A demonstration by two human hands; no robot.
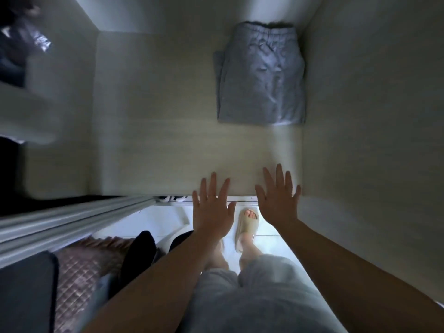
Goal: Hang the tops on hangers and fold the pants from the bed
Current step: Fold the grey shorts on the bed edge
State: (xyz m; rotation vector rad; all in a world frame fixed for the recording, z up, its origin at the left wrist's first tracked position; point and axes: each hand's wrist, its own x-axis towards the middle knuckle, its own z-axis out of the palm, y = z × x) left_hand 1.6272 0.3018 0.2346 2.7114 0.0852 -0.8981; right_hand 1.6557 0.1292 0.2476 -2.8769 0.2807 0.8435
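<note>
Pants [260,75] on shelf [156,121]; left hand [211,209], right hand [278,200] splayed (grip empty)

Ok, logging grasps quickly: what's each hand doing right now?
Left hand: open, fingers spread, holding nothing.
Right hand: open, fingers spread, holding nothing.

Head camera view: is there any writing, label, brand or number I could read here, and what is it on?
No text can be read.
Dark garment at the upper left: a pale print, too blurred to read.
Folded grey pants on the shelf: no label or writing visible.
</note>
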